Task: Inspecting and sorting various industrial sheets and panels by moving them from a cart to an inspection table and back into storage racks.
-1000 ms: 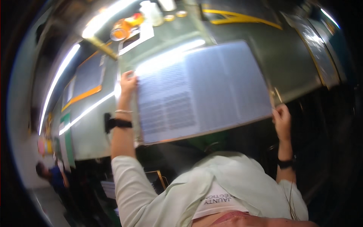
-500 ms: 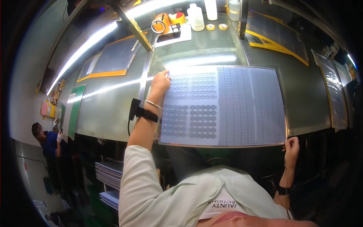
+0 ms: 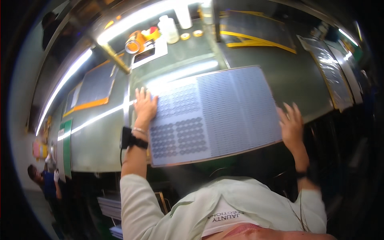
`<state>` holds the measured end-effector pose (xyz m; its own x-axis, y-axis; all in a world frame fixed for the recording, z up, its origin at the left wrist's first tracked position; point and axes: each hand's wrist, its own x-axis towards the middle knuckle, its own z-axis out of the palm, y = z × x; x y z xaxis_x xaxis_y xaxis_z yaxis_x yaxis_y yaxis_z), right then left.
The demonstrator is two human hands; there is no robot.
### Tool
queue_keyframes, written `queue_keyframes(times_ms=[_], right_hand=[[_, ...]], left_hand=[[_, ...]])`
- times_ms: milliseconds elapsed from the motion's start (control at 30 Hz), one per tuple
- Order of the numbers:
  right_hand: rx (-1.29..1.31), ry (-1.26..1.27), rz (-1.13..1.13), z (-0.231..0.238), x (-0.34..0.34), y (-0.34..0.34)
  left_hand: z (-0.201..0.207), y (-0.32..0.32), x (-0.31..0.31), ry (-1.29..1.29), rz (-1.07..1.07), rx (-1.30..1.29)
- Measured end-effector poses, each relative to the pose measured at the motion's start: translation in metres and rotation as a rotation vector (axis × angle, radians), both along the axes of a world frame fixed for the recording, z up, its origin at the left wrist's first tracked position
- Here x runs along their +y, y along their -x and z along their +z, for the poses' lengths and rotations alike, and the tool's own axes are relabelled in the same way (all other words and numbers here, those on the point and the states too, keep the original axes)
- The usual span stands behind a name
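Observation:
A large rectangular panel (image 3: pixel 240 108) with a fine circuit-like pattern lies across the near part of the workbench. Its right part carries rows of small marks, and its left part has blocks of round, dark shapes. At the upper left edge of the panel is my left hand (image 3: pixel 145 106), fingers spread, their tips at or just beyond the edge. My right hand (image 3: pixel 292 126) is at the panel's right edge with fingers extended and apart; whether it touches the edge is unclear. Neither hand grips anything.
Tape rolls (image 3: pixel 135 45), a white bottle (image 3: pixel 168 30) and a white sheet (image 3: pixel 150 55) sit at the back. Yellow-edged dark screens (image 3: pixel 256 30) lie to the right, another screen (image 3: pixel 96 86) left. A co-worker (image 3: pixel 48 182) stands far left; stacked panels (image 3: pixel 110 208) are below.
My right hand has let go of the panel's lower right corner and moved up along its right edge, fingers spread. My left hand has opened. The view has tilted and shifted.

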<state>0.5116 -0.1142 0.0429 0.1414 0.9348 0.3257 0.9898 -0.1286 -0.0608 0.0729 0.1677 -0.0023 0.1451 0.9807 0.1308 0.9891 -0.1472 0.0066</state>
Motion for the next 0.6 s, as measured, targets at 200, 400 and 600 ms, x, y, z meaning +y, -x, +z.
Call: queue_keyframes(times_ms=[200, 400, 600], right_hand=[[-0.039, -0.120, 0.134, -0.049, 0.150, -0.076], [0.045, -0.022, 0.051, -0.052, 0.189, -0.076], [0.051, -0.129, 0.221, -0.052, 0.115, -0.081]], left_hand=[[-0.015, -0.029, 0.004, 0.050, -0.033, -0.127], [-0.006, -0.027, -0.008, 0.051, 0.009, -0.090], [-0.003, -0.040, -0.009, 0.054, 0.116, -0.052]])
